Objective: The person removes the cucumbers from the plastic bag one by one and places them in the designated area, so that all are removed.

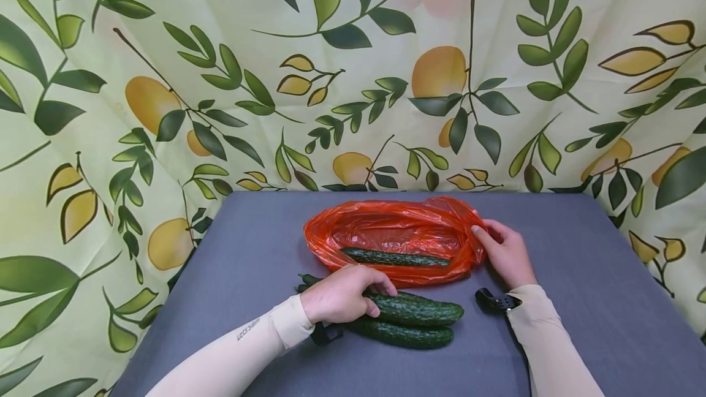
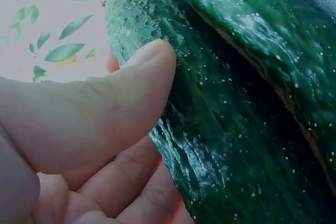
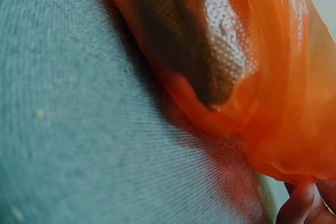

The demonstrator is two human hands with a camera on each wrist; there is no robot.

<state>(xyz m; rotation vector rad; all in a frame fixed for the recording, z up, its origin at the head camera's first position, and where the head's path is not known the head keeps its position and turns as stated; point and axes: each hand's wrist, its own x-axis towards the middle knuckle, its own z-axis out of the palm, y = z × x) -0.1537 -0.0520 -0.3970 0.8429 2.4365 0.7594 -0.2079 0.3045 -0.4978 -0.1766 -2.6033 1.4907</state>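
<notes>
My left hand (image 1: 347, 293) lies over the upper of the cucumbers on the table in front of the bag. In the left wrist view its thumb (image 2: 142, 72) presses one side of that dark green, bumpy cucumber (image 2: 210, 129), with the fingers curled round the other. A second cucumber (image 1: 408, 334) lies alongside, nearer the front. Behind them sits a red plastic bag (image 1: 317, 234), its mouth spread wide, with a cucumber (image 1: 397, 257) inside. My right hand (image 1: 504, 253) pinches the bag's right edge between thumb and fingers.
A grey cloth-covered table (image 1: 248, 231) extends around the bag. Patterned fabric (image 1: 309, 139) with leaves and fruit hangs behind it and at the sides. Dark straps (image 1: 493, 300) circle both wrists.
</notes>
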